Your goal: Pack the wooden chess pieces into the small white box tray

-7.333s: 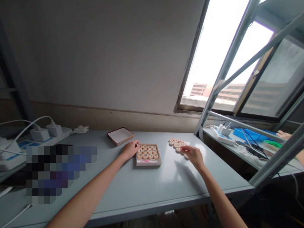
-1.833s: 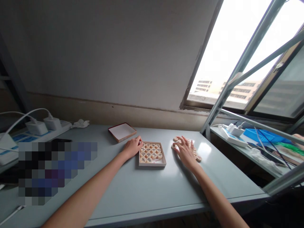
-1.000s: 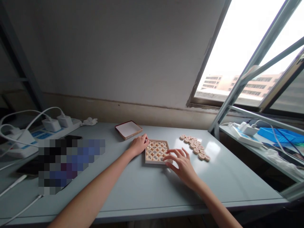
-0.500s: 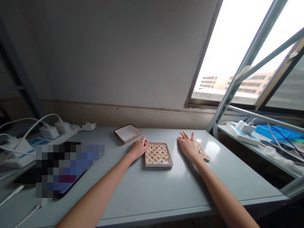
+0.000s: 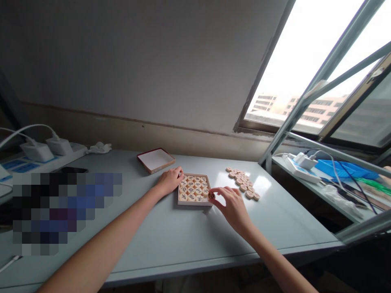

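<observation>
A shallow square box (image 5: 182,203) on the desk holds rows of round wooden Chinese chess pieces (image 5: 191,190) with characters facing up. My left hand (image 5: 170,180) rests at the box's left side, its fingers closed on the far-left edge. Between the thumb and fingertips of my right hand (image 5: 229,203) is one Chinese chess piece (image 5: 211,195), tilted, just above the near-right corner of the box. To the right, several loose pieces (image 5: 242,180) lie in a slanting cluster on the desk.
A box lid (image 5: 156,160) lies inner side up behind my left hand. Power strips with plugs stand at the left (image 5: 45,156) and on the right-hand shelf (image 5: 302,169). A blue tray (image 5: 346,169) is on that shelf. A metal post (image 5: 276,142) rises at the desk's right back corner.
My right hand has moved left from the loose pieces to the box, now pinching a piece. My left hand stays at the box's edge. The view has shifted slightly.
</observation>
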Demonstrator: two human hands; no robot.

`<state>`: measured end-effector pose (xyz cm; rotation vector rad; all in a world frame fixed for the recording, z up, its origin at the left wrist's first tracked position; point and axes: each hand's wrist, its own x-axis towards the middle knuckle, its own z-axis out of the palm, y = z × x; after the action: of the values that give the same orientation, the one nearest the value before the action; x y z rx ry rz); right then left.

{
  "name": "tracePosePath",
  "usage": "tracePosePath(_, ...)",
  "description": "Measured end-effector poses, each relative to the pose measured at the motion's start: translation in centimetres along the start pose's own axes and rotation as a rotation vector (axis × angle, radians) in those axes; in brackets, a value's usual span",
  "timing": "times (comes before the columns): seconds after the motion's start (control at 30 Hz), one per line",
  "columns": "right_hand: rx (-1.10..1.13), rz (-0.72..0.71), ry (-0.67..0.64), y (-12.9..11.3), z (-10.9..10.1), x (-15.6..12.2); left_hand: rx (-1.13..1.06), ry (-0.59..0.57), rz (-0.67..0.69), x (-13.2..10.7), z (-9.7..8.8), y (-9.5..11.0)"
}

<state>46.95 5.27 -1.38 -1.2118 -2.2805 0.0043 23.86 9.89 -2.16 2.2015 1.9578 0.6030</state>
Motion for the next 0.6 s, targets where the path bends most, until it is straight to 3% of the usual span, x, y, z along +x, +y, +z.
tracePosePath(0.17, 0.065, 0.042, 0.009, -0.6, 0.8, 0.1, -0.006, 0.005, 0.025, -0.1, -0.1, 0.0)
tracePosePath(0.6, -0.078, -0.054, 0.060, -0.7, 0.6, -1.0, 0.004, -0.001, 0.012, -0.1, 0.0, -0.1)
